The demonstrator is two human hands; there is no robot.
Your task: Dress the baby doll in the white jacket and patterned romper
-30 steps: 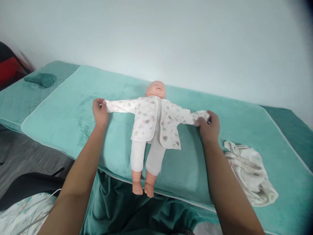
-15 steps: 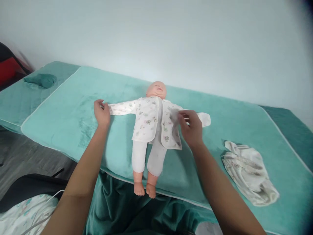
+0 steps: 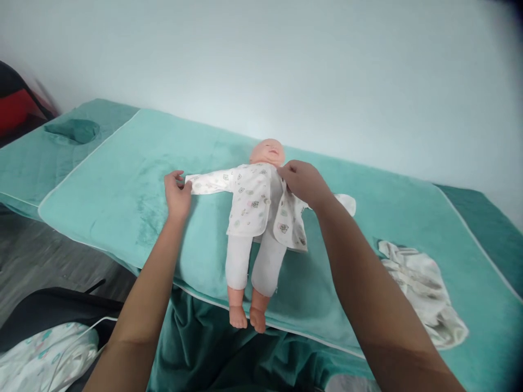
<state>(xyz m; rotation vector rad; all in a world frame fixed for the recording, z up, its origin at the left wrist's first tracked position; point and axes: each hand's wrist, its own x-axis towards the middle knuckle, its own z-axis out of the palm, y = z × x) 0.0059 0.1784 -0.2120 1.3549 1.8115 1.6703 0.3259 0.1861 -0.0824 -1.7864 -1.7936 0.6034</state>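
Note:
A baby doll (image 3: 267,151) lies on its back on a teal padded mat (image 3: 122,179), feet hanging over the near edge. It wears a white printed jacket (image 3: 249,201), open at the front, and pale leggings (image 3: 239,261). My left hand (image 3: 177,191) pinches the cuff of the doll's outstretched sleeve at the left. My right hand (image 3: 302,182) is closed on the jacket's front edge near the collar, below the doll's chin. The doll's other sleeve (image 3: 347,202) lies flat and free beyond my right wrist.
A crumpled white garment (image 3: 425,291) lies on the mat at the right. A darker teal cloth lump (image 3: 73,130) sits on the far left bed section. Dark teal bedding (image 3: 212,354) bunches below the mat's near edge. Printed fabric and a cable (image 3: 44,354) show bottom left.
My right hand let go of the right sleeve cuff and moved left and up to the jacket's collar. My left hand stayed on the left cuff.

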